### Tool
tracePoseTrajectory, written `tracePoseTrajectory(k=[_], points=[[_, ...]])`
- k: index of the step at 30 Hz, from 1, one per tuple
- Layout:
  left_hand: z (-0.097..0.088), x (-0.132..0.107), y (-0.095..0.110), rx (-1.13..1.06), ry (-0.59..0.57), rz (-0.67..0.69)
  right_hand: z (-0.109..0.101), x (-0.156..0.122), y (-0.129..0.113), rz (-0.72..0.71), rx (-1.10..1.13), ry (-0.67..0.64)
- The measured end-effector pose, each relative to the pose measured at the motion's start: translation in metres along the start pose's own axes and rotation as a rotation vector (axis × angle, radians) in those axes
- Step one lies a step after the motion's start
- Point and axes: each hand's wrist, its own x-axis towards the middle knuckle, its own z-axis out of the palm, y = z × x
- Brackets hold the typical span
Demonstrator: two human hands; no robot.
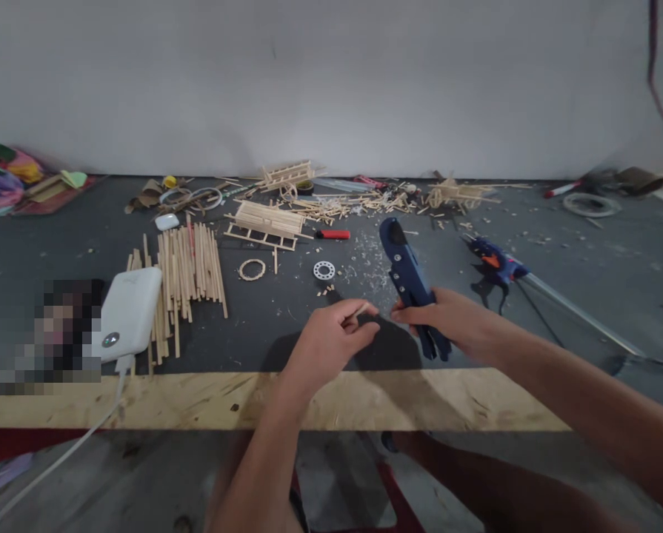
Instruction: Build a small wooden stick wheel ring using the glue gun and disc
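Note:
My left hand is just past the table's front edge, thumb and fingers closed on a short piece of wooden stick. To its right, my right hand wraps round the lower part of a dark blue hand cutter, with rivets along its body and its head pointing away from me. The cutter and the stick piece are apart. Beyond my hands lie a white ring with holes, a wooden ring and small cut bits of wood.
Left are a pile of wooden sticks and a white power bank with a cable. A small wooden cart model, a red-and-black lighter-like item and stick scraps lie behind. A blue glue gun rests right.

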Motion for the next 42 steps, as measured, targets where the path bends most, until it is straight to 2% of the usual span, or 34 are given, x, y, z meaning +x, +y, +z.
tracePoseTrajectory(k=[7,14,22,26,29,33,38,42], points=[[-0.001,-0.003,0.003,0.049,-0.076,0.079,0.014,-0.006,-0.009,-0.027,0.069,-0.1],[-0.004,-0.003,0.004,0.039,-0.058,0.052,0.021,-0.008,-0.017,0.057,0.207,-0.107],[-0.008,-0.002,0.001,0.102,0.046,0.075,0.025,-0.002,-0.025,0.115,0.366,-0.139],[-0.018,0.001,-0.005,0.222,0.128,0.028,0.025,0.012,-0.025,0.038,0.243,-0.13],[-0.034,0.003,-0.014,0.368,0.253,-0.125,0.025,0.029,-0.03,-0.069,0.062,-0.007],[-0.053,0.007,-0.025,0.486,0.364,-0.294,0.027,0.052,-0.045,-0.181,-0.228,0.132],[-0.064,0.012,-0.028,0.477,0.366,-0.344,0.036,0.077,-0.061,-0.205,-0.373,0.208],[-0.068,0.012,-0.027,0.492,0.422,-0.342,0.043,0.088,-0.064,-0.214,-0.455,0.239]])
